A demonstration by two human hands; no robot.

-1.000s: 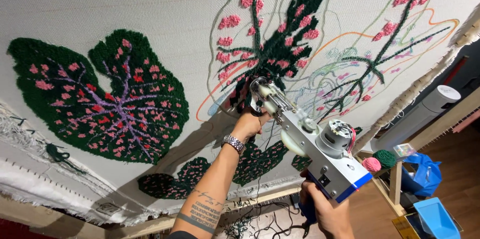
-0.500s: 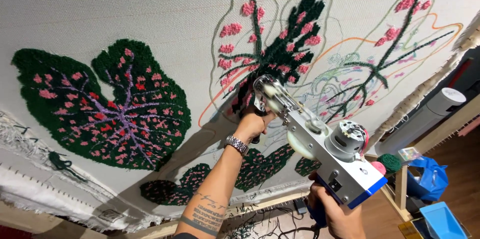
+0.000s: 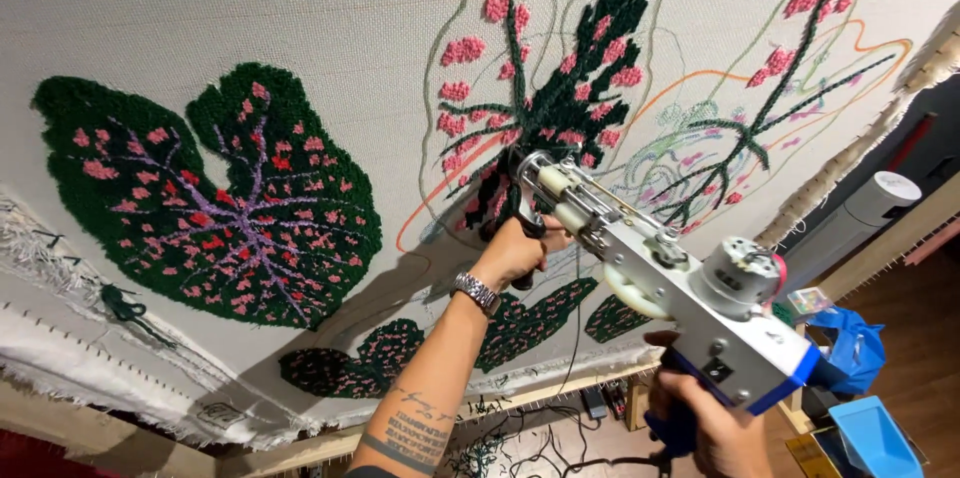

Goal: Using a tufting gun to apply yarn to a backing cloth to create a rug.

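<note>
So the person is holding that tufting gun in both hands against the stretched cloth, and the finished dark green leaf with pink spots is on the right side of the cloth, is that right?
Not quite. The head view shows the finished dark green leaf on the left side of the cloth, not the right. The rest holds: the left hand grips the front handle of the tufting gun and the right hand its blue rear grip.

Stretched backing cloth [image 3: 250, 8] on a wooden frame [image 3: 560, 393]
Tufted on it: a finished dark green leaf [image 3: 220, 198] with pink spots, and part-filled leaf outlines [image 3: 560, 68].

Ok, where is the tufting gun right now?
In the head view, the tufting gun sits right of centre, its tip against the stretched cloth at the half-filled leaf, between the left hand and right hand.
</note>
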